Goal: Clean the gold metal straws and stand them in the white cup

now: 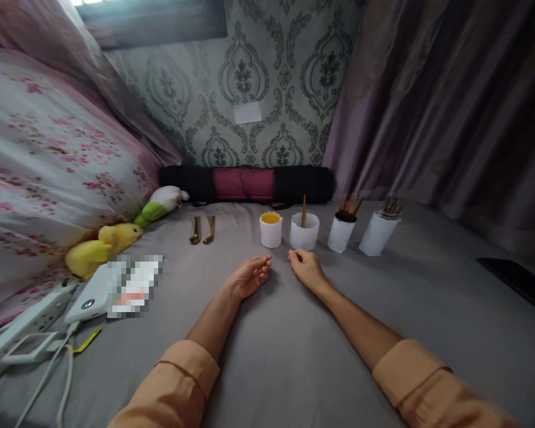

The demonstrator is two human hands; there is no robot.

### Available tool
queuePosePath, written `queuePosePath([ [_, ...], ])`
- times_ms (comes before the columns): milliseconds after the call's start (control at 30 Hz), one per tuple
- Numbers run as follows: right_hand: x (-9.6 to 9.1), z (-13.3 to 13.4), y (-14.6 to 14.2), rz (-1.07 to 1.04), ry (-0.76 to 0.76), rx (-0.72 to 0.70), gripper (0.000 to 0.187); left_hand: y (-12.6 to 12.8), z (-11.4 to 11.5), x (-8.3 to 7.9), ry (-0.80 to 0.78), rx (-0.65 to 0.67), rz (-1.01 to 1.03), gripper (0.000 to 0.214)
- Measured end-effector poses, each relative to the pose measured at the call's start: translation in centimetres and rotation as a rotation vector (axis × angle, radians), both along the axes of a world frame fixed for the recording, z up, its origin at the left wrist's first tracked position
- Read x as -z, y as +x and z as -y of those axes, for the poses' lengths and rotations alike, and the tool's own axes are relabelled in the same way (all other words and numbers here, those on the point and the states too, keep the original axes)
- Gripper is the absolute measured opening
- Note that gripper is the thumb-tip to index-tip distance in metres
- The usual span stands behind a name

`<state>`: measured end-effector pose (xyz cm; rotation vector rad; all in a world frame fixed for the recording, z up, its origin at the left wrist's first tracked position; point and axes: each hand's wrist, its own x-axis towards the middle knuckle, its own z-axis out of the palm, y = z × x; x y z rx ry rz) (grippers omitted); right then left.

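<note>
My left hand (249, 276) rests on the grey bedsheet (285, 356), palm up, fingers loosely curled and apart, holding nothing. My right hand (307, 265) lies beside it with its fingers curled in; I see nothing in them. Just beyond the hands stands a row of white cups: one with yellow content (271, 229), one holding a single cone-shaped stick (304, 230), one with several brown sticks (342, 230), and a jar with sticks (378, 230). Two gold tweezers-like tools (202, 230) lie to the left of the cups.
A black and maroon bolster (246, 184) lies against the wallpapered wall. Plush toys (102, 246) (160, 205), a power bank (93, 297), a power strip with cables (27, 333) and a floral pillow (40, 160) sit at left. A dark flat object (517, 282) lies at right.
</note>
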<state>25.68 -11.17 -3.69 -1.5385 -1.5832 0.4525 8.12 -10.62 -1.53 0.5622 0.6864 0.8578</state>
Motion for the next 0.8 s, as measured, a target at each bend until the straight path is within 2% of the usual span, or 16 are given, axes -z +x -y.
queuePosePath([
  [267,-0.1,-0.1,0.0,0.001,-0.011,-0.003,0.037,-1.0,-1.3,-0.8,-0.004,-0.038,-0.264,0.007],
  [533,0.0,-0.1,0.0,0.006,0.0,-0.001,0.036,-2.7,-2.7,-1.3,0.091,-0.116,-0.577,0.005],
  [800,-0.2,0.0,0.0,0.005,-0.01,-0.002,0.035,-5.5,-4.3,-1.7,0.218,-0.197,-0.88,0.009],
])
